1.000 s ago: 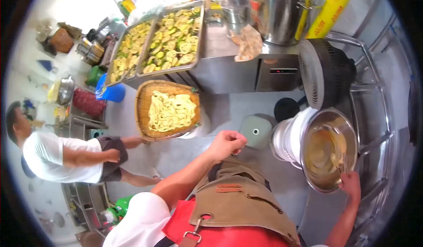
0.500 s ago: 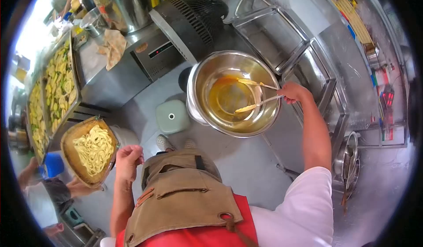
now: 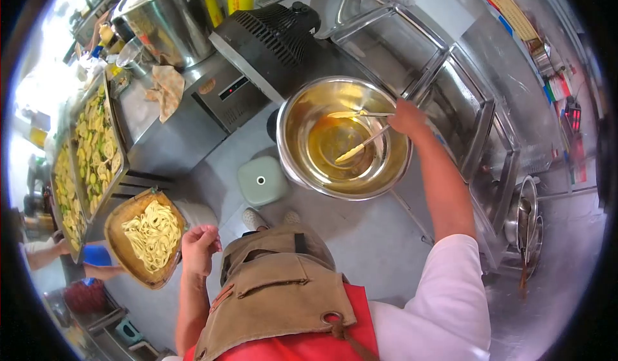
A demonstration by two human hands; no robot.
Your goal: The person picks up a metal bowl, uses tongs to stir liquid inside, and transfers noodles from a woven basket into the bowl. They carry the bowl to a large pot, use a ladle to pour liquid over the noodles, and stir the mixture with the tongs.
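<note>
My right hand (image 3: 407, 117) is closed on the handle end of a pair of tongs (image 3: 364, 143) with yellowish tips. The two arms of the tongs are spread apart inside a large steel bowl (image 3: 393, 175), over a shallow yellow-orange liquid (image 3: 324, 143). My left hand (image 3: 201, 240) is held in the air with its fingers curled together; whether anything is in them is too small to tell. Just left of it, a brown basket (image 3: 118, 222) holds a heap of pale noodles (image 3: 153, 235).
Trays of sliced green and yellow food (image 3: 96, 148) stand at the left. A black fan (image 3: 264, 45) is behind the bowl, beside a large pot (image 3: 164, 23). A green stool (image 3: 262, 190) stands on the floor. Another person's arm (image 3: 45, 253) shows at far left.
The tongs have swung within the bowl, and my right hand has moved slightly up and left. The view has shifted, so the basket and my left hand appear further right and lower.
</note>
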